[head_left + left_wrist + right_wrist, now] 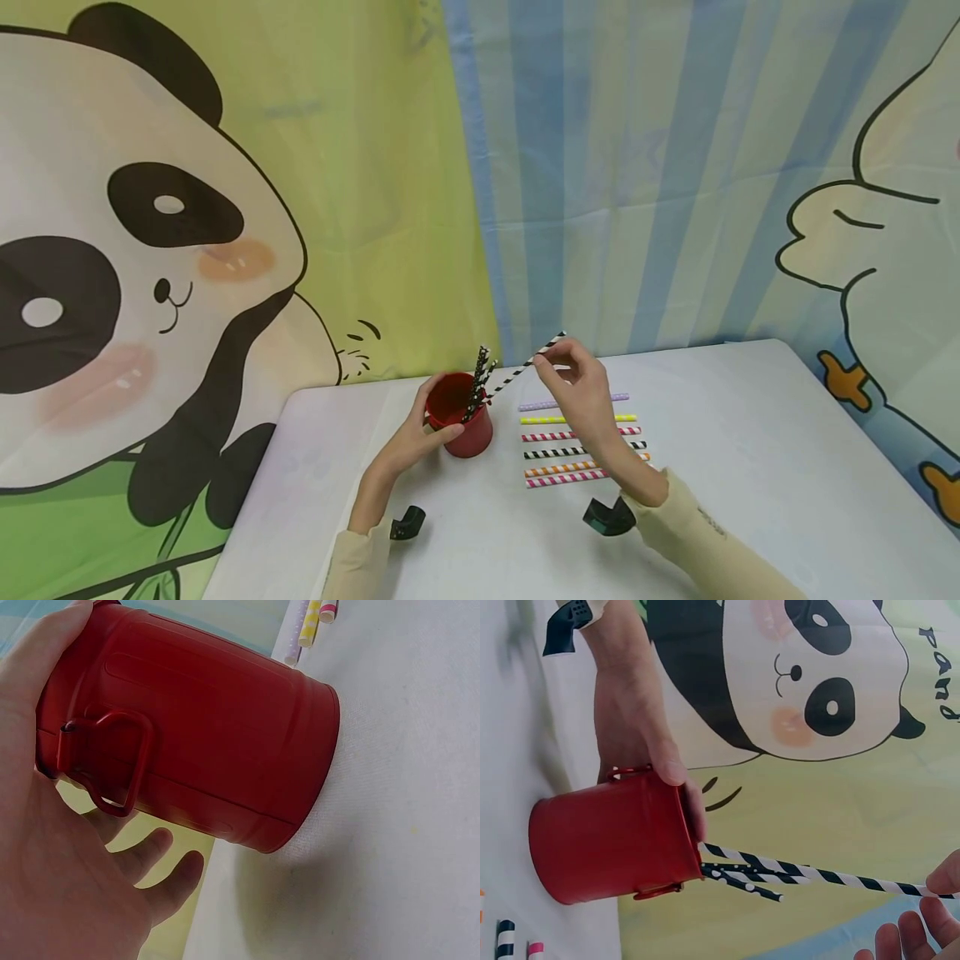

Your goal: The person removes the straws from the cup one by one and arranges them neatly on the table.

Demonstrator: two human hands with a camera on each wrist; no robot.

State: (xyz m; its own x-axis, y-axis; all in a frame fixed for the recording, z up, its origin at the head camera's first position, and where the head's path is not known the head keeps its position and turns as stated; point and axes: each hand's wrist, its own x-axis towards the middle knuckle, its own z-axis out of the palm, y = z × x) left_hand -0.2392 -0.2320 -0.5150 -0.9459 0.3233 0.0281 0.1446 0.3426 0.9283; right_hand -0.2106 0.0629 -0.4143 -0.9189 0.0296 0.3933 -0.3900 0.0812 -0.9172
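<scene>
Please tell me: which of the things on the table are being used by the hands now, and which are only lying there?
In use:
- red cup, held by the left hand
- black-and-white striped straw, pinched by the right hand, lower end at the cup's mouth
- dark straws standing in the cup

Only lying:
- row of coloured straws on the white table

White table (750,433) w/ panda backdrop (150,250) at left, blue-striped curtain (615,167) behind, even light.

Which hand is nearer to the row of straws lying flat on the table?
Right. The right hand hovers directly above the row of straws, pinching a black-and-white striped straw. The left hand grips the red can, off to the row's left.
</scene>
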